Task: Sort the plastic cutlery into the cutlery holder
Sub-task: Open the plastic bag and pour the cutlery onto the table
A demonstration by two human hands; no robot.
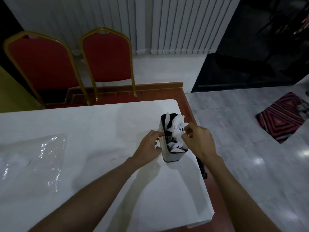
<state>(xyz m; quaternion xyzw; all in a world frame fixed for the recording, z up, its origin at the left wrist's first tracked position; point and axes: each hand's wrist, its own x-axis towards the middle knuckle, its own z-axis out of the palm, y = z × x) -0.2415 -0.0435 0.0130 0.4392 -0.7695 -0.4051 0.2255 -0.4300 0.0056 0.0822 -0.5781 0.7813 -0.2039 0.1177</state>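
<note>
Right hand [199, 138] pinches white plastic cutlery [177, 126], fork tines showing, standing in one rectangular brushed-metal cutlery holder [172, 157] with a black interior, between both hands. Left hand [150, 144] grips the holder's left wall. The number of pieces cannot be told.

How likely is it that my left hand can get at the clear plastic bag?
Probably yes: the left hand touches the cutlery holder, and only bare table lies between it and the clear plastic bag.
</note>
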